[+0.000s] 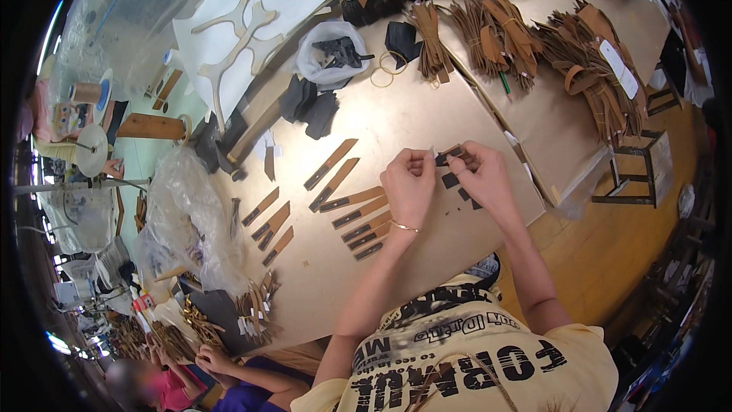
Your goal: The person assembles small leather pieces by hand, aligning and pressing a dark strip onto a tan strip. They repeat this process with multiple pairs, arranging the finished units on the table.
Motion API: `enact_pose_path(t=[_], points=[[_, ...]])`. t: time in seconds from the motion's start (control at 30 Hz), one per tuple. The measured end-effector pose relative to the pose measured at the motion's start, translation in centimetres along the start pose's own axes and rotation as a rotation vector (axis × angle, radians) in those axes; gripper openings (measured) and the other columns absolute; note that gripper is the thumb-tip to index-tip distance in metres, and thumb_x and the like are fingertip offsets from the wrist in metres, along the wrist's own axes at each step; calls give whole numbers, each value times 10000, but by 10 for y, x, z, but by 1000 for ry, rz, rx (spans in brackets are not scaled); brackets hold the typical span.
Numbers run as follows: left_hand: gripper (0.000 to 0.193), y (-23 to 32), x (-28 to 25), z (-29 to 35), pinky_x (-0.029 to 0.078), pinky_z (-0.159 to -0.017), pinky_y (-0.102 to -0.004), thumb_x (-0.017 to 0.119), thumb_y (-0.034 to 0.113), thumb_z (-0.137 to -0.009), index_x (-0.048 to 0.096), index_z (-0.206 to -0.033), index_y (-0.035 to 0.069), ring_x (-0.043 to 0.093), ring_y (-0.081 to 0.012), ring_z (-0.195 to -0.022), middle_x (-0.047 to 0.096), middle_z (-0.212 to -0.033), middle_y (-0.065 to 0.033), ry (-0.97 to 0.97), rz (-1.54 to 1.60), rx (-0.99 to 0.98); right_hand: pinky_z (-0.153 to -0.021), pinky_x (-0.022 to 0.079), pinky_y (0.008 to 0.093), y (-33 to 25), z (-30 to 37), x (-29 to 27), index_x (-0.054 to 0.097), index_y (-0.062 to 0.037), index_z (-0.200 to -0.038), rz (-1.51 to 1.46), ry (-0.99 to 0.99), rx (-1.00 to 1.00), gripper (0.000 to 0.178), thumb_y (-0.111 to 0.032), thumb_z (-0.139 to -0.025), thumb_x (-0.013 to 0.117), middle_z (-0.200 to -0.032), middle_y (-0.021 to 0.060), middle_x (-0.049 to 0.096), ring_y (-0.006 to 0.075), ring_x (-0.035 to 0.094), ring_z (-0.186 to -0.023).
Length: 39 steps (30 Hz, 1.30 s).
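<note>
Beige worktable (320, 282) carries brown strips (331, 164) in loose rows, most with dark ends, apparently done. Above it, the person's right hand (484, 181) pinches 1 small dark piece (450, 156), seemingly mid-work; the left hand (408, 187), fingers closed beside it, appears to grip a pale scrap (433, 152). Loose dark bits (450, 181) below the right hand probably remain; whether bundled strips (435, 42) beyond do is unclear.
</note>
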<state>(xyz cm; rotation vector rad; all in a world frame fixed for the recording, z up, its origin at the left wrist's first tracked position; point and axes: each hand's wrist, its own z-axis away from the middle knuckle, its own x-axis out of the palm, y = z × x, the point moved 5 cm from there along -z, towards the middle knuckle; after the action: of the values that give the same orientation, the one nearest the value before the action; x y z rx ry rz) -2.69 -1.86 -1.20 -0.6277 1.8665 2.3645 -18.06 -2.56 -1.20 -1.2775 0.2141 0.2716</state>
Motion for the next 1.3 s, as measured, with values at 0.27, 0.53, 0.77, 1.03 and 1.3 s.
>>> enact_pose_path(t=[0.27,0.53,0.77,1.03,1.3], points=[[157,5,-2,7,447,-553,-350,671,83,-851,734,-909,-48,557,-181,-544,637,-663,-151,49,-151,112,-613,508,236,1,0,0,647,68,-876,13,-7,-29,97,-28,-869,631,-725,43,675,62,626,-685],[198,-5,-6,8,509,-534,-218,638,25,-904,709,-1068,-61,687,-112,-657,718,-819,-99,-94,50,-81,-605,503,236,-3,3,-1,650,62,-884,-32,-3,-73,109,-46,-870,639,-722,45,672,62,623,-678],[193,1,-18,-6,603,-682,-243,635,21,-909,697,-1060,-82,731,-163,-782,730,-891,-125,-232,37,-36,-591,501,238,-2,2,-1,653,61,-888,-12,-11,-54,111,-48,-871,644,-725,46,675,65,629,-673],[320,21,-5,-44,562,-721,-326,644,-22,-773,686,-1089,-53,717,-218,-772,727,-824,-155,-744,-324,93,-550,463,223,-3,1,-2,663,53,-892,-22,-24,-47,103,-47,-873,645,-690,28,653,42,583,-624],[653,48,30,-71,537,-785,-382,743,-30,-679,458,-1264,23,656,-295,-900,655,-894,-133,-981,-743,454,-538,496,278,-2,0,-2,639,74,-858,-49,-24,-51,173,-97,-849,661,-661,101,666,109,618,-566]])
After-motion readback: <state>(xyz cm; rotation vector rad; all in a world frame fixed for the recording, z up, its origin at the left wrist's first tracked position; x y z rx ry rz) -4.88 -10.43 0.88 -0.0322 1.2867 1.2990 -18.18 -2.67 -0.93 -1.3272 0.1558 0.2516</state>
